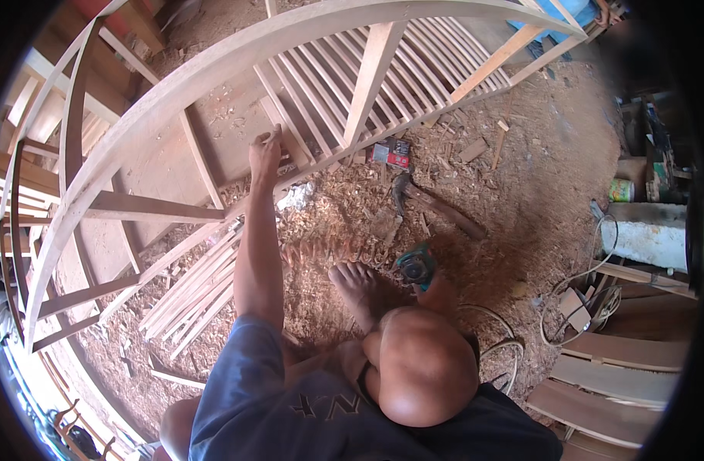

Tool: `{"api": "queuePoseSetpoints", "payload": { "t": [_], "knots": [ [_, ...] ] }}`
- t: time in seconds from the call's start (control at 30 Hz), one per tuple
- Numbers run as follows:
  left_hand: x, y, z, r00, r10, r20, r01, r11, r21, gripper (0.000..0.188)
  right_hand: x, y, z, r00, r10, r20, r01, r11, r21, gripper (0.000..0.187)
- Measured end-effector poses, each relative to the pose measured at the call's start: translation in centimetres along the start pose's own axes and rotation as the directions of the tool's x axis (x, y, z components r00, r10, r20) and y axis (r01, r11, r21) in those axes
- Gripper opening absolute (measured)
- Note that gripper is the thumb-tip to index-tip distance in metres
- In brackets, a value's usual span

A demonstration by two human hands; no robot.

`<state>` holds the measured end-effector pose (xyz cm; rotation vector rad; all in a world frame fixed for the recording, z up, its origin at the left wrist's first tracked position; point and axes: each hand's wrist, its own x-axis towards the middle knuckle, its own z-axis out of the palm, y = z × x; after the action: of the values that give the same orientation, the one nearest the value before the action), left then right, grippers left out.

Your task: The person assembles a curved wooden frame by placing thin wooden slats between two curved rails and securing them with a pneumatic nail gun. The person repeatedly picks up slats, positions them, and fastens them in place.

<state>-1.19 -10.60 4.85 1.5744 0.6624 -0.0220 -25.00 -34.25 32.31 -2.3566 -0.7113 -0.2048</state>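
Observation:
The large curved wooden frame (237,58) lies across the far side, with a row of thin parallel slats (383,69) between its rails. My left hand (265,157) reaches into the frame, its fingers drawn together at the edge of a wooden slat (292,132) at the left end of that row. Part of the grip is hidden by the hand itself. Down by my bare foot (357,292), my right hand (435,290) is closed around a teal-and-black power tool (416,266). My raised knee partly covers that arm.
A hammer (444,207) and a small red-and-dark box (391,152) lie on the shavings-covered floor. Loose slats (194,288) are bundled at left. Cables (548,311) and curved boards (590,403) lie at right. Another person's hand (609,14) shows at the far right.

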Motion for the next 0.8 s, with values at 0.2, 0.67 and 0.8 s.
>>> {"api": "queuePoseSetpoints", "payload": {
  "t": [0.2,0.67,0.8],
  "knots": [
    [-9.1,-1.3,-7.4,0.666,0.743,-0.069,-0.658,0.628,0.415,0.020,-1.2,1.0,1.6,0.995,-0.041,-0.091,0.044,0.999,0.024,0.020],
    [-15.4,-11.4,-17.4,0.859,0.238,0.453,-0.511,0.411,0.755,0.040,-1.8,-0.4,3.1,0.965,-0.058,-0.258,0.057,0.998,-0.010,0.023],
    [-15.3,-11.8,-16.0,0.829,0.306,0.468,-0.556,0.359,0.750,0.023,-1.4,-1.4,2.3,0.989,-0.039,-0.140,0.032,0.998,-0.049,0.024]
  ]
}}
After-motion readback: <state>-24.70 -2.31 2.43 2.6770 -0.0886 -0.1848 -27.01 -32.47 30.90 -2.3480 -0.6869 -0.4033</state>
